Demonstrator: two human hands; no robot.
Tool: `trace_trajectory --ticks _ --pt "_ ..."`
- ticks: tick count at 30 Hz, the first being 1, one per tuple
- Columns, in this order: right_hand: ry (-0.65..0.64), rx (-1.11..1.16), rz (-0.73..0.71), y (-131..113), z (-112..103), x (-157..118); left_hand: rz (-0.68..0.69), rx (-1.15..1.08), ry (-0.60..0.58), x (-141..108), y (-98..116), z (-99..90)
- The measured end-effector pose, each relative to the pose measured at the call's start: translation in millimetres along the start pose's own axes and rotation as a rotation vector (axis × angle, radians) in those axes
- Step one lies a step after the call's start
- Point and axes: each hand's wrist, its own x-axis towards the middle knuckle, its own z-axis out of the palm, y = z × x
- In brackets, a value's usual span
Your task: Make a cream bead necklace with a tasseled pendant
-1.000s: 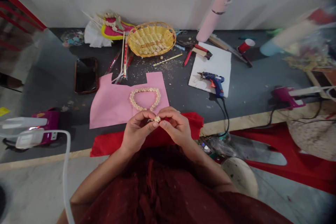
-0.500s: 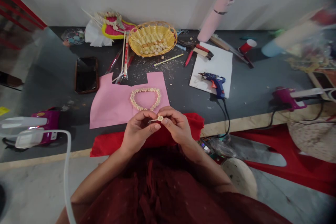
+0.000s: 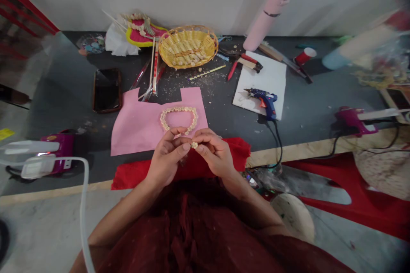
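Between the fingertips of both hands is a small cream flower (image 3: 194, 145). My right hand (image 3: 214, 152) pinches it between thumb and fingers. My left hand (image 3: 170, 153) is closed beside it, thumb against the fingers; what it grips is too small to make out. Just beyond the hands, a ring of cream flowers (image 3: 163, 120) lies on a pink sheet (image 3: 134, 130). Under the hands is a folded red cloth (image 3: 133, 175) at the table's front edge.
A wicker basket (image 3: 188, 47) with small pieces stands at the back. A blue glue gun (image 3: 267, 101) lies on a white board (image 3: 243, 89), its cord running over the front edge. A phone (image 3: 107, 90), pink bottle (image 3: 267, 19), pliers (image 3: 235, 66) and purple power strips (image 3: 64, 151) lie around.
The thin stem or wire that showed between my hands is now hidden. My left fingers have shifted, the index finger lifting slightly. The whole view has moved a little.
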Motion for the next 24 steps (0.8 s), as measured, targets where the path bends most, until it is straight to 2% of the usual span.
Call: trace_trajectory --ticks 4,9,15,20,24 --pt "0.001 0.026 -0.007 -1 1 1 -0.026 -0.037 0.004 0 1 1.8" --pt "0.072 0.161 0.050 2 6 0 0.004 -0.014 -0.019 0 -3 2.3" --pt "0.124 0.224 0.109 6 10 -1 0.281 0.265 0.021 -5 -8 -0.1" --pt "0.138 0.153 0.067 0 9 1 0.457 0.437 0.055 -9 -6 1.4" --pt "0.143 0.097 -0.009 -3 8 -1 0.555 0.492 -0.001 -9 -7 2.0"
